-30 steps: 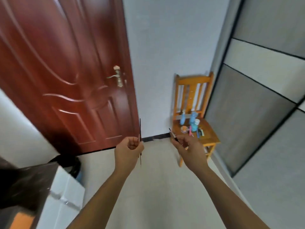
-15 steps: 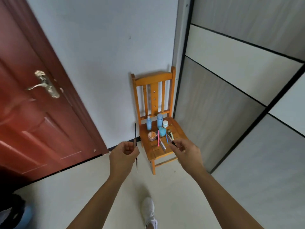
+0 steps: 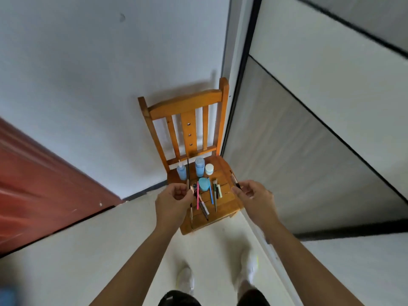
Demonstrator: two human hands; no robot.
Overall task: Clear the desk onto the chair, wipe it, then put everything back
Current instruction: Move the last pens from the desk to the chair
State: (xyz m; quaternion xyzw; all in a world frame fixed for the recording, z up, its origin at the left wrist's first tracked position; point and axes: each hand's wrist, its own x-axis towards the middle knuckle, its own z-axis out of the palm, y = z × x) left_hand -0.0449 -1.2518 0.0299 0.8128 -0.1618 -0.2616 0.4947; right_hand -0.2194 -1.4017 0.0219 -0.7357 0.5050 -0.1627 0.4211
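A small orange wooden chair (image 3: 187, 107) stands in the corner against the white wall. On its seat stand a blue squeeze bottle (image 3: 181, 171), a taller blue bottle (image 3: 199, 166) and a white jar (image 3: 209, 169); a teal sponge (image 3: 203, 184), a pink pen (image 3: 198, 198) and several brushes and pens lie in front. My left hand (image 3: 172, 200) pinches a long thin black brush (image 3: 188, 171), held upright over the seat's left front. My right hand (image 3: 254, 196) pinches a short dark brush (image 3: 235, 181) over the seat's right edge.
A dark red door (image 3: 44, 184) lies to the left. Grey wardrobe panels (image 3: 309, 140) with black trim run along the right, close to the chair. My two white shoes (image 3: 186, 277) stand on the pale floor just before the chair.
I have walked up to the chair; it grew from distant to directly below my hands. Both hands kept their brushes and now hover over the seat.
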